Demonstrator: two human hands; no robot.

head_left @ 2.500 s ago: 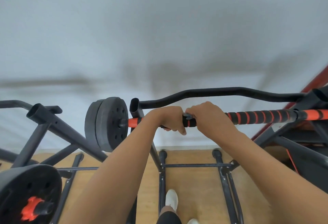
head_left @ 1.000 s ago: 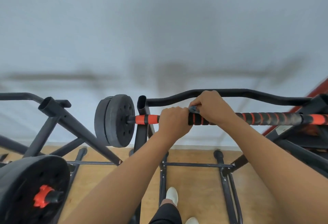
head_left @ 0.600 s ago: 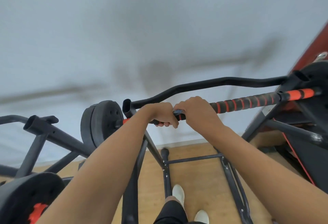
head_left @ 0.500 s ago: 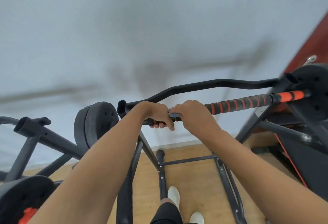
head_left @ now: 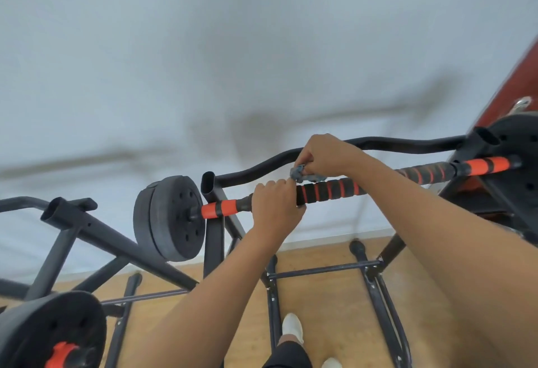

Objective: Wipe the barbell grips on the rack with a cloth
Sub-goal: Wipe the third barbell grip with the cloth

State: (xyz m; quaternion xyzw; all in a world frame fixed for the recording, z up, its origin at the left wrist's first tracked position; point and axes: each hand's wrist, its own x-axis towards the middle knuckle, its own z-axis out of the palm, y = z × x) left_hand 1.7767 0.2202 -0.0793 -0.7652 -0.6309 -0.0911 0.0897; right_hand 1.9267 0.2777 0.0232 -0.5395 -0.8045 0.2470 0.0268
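Pale grey-white wall [head_left: 203,47] filled the background above a light wooden floor [head_left: 329,295]. Across a black tubular steel rack [head_left: 214,239] lay a barbell with a black foam grip striped in orange [head_left: 332,193], its orange ends near the uprights and a pair of round black weight plates [head_left: 171,219] on its left end. The person's left hand [head_left: 275,207] was curled round the bar just left of the striped grip, fingers wrapped under it. The right hand [head_left: 326,155] sat just above the grip, fingers bunched and pinching a small crumpled blue-grey cloth [head_left: 302,174], which touched the top of the grip beside the left hand. Behind the hands ran a curved black bar [head_left: 407,145]. Another black plate with an orange collar [head_left: 55,335] sat at the lower left, and a white shoe [head_left: 292,327] showed below.
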